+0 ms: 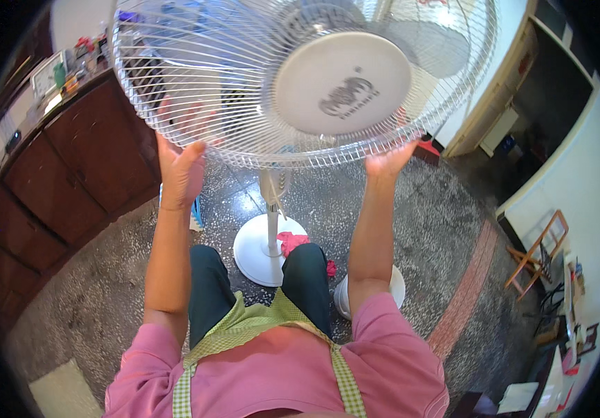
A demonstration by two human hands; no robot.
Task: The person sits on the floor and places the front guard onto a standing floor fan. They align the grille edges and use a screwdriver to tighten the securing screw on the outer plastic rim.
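A white pedestal fan stands before me, its round wire grille (244,148) filling the top of the view, with a white centre cap (342,83). My left hand (183,171) grips the grille's lower left rim, thumb on the near side and fingers seen through the wires. At the lower right rim, my right hand (390,160) holds the grille too, its fingers partly hidden behind it. Below the head, the fan's pole (272,219) runs down to a round white base (251,261) on the floor between my knees. A pink cloth (293,242) lies on the base.
A white bucket (399,289) stands beside my right leg, partly behind my arm. Dark wooden cabinets (80,181) line the left, with objects on top. A doorway (543,104) opens at the right, and a folding wooden chair (540,251) leans by the right wall.
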